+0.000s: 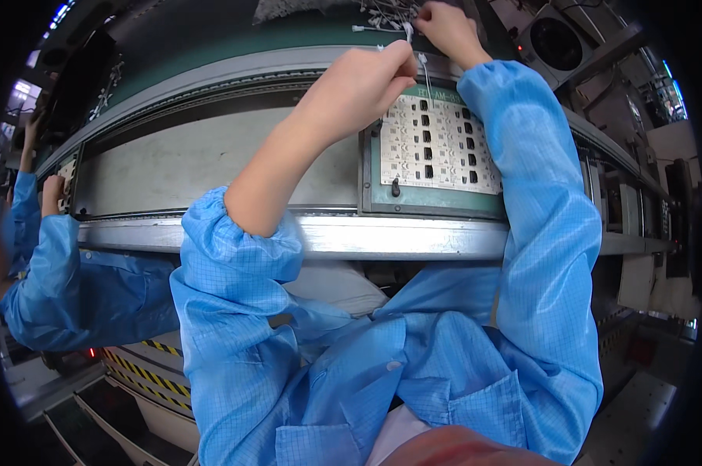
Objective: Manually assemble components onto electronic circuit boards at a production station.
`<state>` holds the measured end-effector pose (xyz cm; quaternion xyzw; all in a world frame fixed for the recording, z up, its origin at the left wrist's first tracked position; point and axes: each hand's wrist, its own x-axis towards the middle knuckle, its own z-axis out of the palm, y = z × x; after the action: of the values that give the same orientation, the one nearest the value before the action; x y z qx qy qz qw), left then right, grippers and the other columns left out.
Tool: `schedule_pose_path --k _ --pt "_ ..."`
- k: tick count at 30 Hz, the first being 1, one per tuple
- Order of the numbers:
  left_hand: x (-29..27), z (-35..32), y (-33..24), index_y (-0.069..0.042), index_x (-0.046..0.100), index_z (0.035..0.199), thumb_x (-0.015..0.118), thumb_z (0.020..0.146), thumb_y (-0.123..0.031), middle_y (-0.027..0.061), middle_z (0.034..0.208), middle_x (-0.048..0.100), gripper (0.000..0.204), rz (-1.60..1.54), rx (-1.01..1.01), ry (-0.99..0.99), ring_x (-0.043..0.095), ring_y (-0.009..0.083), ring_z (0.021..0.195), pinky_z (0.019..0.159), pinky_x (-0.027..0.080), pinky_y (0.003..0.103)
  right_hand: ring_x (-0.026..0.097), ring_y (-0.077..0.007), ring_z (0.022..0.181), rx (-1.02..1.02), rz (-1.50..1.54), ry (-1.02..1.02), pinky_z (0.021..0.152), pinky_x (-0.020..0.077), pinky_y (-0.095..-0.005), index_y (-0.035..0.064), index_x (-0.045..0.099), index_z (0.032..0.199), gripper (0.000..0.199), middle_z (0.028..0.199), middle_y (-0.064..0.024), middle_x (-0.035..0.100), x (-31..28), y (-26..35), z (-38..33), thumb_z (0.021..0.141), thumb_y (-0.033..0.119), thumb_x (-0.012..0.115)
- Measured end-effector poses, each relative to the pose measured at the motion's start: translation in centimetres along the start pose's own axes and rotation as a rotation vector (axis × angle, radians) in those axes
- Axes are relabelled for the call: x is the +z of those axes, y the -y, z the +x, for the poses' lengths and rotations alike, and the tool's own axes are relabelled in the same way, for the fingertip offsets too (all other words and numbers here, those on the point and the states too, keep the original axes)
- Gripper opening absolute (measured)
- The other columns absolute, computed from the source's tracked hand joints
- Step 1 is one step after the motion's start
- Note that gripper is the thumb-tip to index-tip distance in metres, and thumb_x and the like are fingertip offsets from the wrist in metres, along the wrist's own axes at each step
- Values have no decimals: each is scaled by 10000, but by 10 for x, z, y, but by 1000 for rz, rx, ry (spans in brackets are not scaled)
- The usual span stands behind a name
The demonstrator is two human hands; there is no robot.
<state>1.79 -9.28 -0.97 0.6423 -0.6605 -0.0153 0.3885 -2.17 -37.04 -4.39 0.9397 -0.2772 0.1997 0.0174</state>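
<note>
left hand (pixel 362 85) pinched shut on a thin white lead (pixel 425 74) above the circuit panel (pixel 436 147) | right hand (pixel 444 27) closed in the loose parts pile (pixel 382 12), probably gripping one | risk: lead could snag, parts are tiny

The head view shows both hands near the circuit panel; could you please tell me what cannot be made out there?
- Left hand: its fingertips curl away, so its grip on the thin white part is hidden.
- Right hand: what it pinches in the pile of small parts is too small.
- Circuit panel: the sleeve covers its right edge.
</note>
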Motion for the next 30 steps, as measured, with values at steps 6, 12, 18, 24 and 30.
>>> schedule_pose_path --k 6,12,18,24,30 --pt "0 -2 9 -23 571 989 646 955 -94 126 838 715 108 130 60 18 704 340 824 819 549 407 700 -201 757 -50 656 -129 670 545 -345 -18 707 912 164 803 -151 726 -88 39 -24 863 137 723" --pt "10 -5 7 -68 556 1031 606 952 -132 129 740 685 113 212 105 -43 677 347 746 899 470 437 626 -140 709 -124 606 -273 627 496 -313 20 663 960 115 813 -59 658 -106 12 -91 920 125 692" --pt "19 -12 3 -69 561 952 659 957 -136 66 792 693 118 259 162 -67 675 274 727 932 465 409 701 -345 826 -332 575 -73 724 557 -392 17 708 1044 164 929 -174 720 -81 34 -170 903 100 715" --pt "6 -26 -3 -111 561 1003 640 962 -183 83 758 674 114 339 112 36 676 280 856 912 435 454 684 -227 842 -355 399 -39 932 430 -346 88 743 1087 160 997 -63 757 -77 16 -184 956 152 678" --pt "11 -34 -6 -108 569 979 673 937 -169 44 727 666 127 511 137 18 659 235 873 865 433 427 673 -218 847 -370 408 -94 933 428 -343 88 745 1074 154 933 -55 763 -78 17 -182 955 156 675"
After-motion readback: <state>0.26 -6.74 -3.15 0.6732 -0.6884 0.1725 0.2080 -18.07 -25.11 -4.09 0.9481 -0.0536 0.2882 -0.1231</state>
